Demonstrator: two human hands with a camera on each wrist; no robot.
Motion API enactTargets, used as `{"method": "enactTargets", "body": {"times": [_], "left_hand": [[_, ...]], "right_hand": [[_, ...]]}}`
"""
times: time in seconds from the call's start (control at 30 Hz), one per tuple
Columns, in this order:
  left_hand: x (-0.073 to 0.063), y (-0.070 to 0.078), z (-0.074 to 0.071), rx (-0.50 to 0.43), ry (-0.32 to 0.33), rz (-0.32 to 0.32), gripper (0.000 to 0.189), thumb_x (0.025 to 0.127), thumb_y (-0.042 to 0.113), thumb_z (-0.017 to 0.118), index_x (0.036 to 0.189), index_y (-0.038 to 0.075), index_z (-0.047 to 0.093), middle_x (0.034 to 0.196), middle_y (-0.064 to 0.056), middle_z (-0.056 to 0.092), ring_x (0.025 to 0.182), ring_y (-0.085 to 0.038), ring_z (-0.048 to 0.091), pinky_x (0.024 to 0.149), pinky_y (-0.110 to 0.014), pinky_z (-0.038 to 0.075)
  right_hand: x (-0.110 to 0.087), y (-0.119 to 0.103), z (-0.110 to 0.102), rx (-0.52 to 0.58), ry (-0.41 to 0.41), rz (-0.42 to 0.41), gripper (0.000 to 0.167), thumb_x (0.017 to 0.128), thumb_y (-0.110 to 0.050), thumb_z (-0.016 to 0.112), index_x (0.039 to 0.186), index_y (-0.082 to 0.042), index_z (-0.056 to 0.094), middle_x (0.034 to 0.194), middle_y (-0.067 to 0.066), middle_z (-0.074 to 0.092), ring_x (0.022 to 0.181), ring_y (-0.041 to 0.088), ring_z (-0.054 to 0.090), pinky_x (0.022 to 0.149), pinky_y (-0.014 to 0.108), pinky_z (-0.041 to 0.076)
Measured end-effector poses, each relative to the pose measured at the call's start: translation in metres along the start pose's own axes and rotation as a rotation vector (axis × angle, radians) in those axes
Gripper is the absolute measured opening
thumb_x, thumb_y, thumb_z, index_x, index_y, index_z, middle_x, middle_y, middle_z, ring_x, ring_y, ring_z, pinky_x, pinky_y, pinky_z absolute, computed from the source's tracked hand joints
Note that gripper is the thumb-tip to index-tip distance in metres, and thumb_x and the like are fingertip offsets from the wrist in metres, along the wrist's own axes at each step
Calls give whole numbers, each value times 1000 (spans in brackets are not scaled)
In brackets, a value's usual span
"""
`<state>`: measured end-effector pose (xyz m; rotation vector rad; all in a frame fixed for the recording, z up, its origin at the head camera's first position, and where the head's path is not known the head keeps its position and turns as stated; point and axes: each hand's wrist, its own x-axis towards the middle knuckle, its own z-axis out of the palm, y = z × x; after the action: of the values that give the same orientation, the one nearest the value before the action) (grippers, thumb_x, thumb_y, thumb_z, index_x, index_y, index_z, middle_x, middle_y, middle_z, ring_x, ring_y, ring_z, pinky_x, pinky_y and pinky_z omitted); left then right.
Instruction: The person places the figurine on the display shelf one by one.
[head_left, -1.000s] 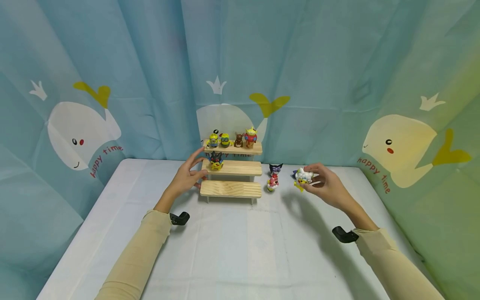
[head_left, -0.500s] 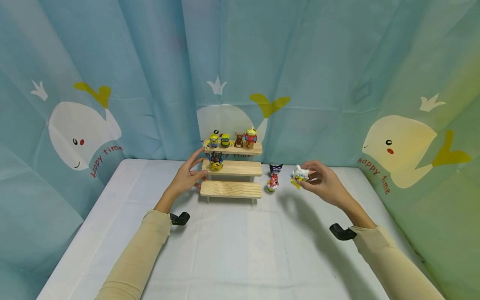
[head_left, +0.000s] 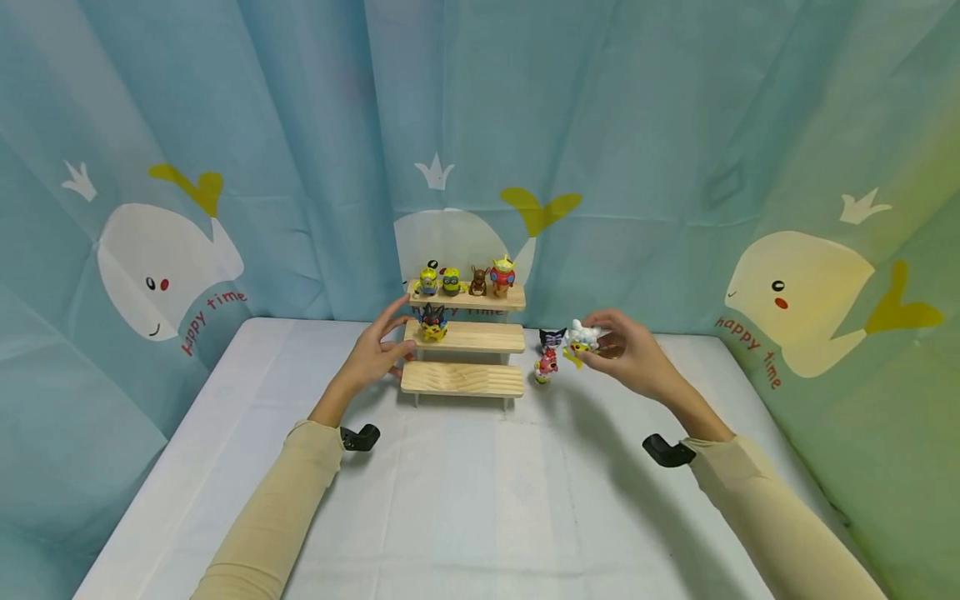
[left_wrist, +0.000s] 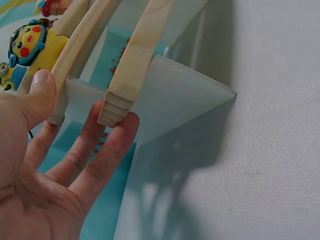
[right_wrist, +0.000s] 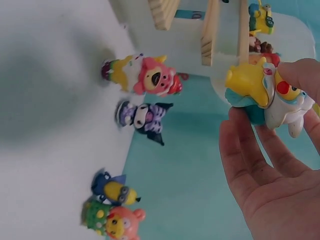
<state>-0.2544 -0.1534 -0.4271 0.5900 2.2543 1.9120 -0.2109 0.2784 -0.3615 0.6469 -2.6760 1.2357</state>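
My left hand (head_left: pixel 372 353) is at the left end of a three-tier wooden display shelf (head_left: pixel 462 378). In the left wrist view, its thumb and a finger grip the middle board's end from two sides, and other fingertips touch the lowest board (left_wrist: pixel 120 95). A yellow Pikachu figurine in a dark hood (head_left: pixel 432 323) stands on the middle board beside that thumb. My right hand (head_left: pixel 628 352) pinches a yellow red-cheeked figurine with a white hood (right_wrist: pixel 267 92) between thumb and fingers, tilted sideways in the right wrist view. Its hood overlaps a black-and-purple figurine's (head_left: pixel 552 339) right side from above.
On the top board stand two minion figurines (head_left: pixel 451 282), a brown one (head_left: pixel 478 282) and a red-blue one (head_left: pixel 502 277). A pink bear figurine (head_left: pixel 547 365) is right of the shelf. A caped minion (right_wrist: pixel 114 189) and a green-dressed figurine (right_wrist: pixel 111 220) show in the right wrist view.
My right hand has moved left with the white-hooded figurine, from farther right on the table to beside the black-and-purple and pink figurines. My left hand has stayed at the shelf.
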Motion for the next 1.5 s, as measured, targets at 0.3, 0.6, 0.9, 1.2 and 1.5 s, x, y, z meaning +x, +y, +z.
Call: {"method": "enactTargets", "body": {"times": [0.3,0.6,0.9,1.2,1.5], "left_hand": [[0,-2,0,-15,-4,17,79,103,8,64,166,29,21,164,-27,27,102,-54,66,70,-73,54],[0,-2,-1,-13,-1,13,78,103,8,63,166,29,21,164,-26,28,100,-52,67,70,-73,53],[2,-6,-2,-20,2,9,79,103,7,63,166,28,21,164,-27,28,106,-57,64,70,-74,53],[11,-28,-5,-10,18,16,80,103,10,64,165,38,20,165,-22,28,105,-54,66,65,-72,54],[10,-28,-4,3,31,22,79,102,13,66,162,45,26,164,-19,31,102,-48,69,63,-67,57]], "right_hand": [[17,-13,12,29,-24,-26,45,90,-1,79,130,-2,59,131,20,63,98,32,67,82,36,60],[36,-25,26,58,-49,-50,44,89,-3,80,128,-3,60,131,19,62,99,34,68,88,51,60],[53,-35,42,88,-78,-49,41,91,-7,79,127,-6,60,130,17,62,97,30,67,87,45,60],[68,-44,57,100,-92,-85,40,90,-8,80,125,-7,61,129,16,63,97,33,68,84,44,62],[82,-48,74,166,-114,-106,40,91,-6,79,126,-5,59,127,17,62,96,35,69,82,47,62]]}}
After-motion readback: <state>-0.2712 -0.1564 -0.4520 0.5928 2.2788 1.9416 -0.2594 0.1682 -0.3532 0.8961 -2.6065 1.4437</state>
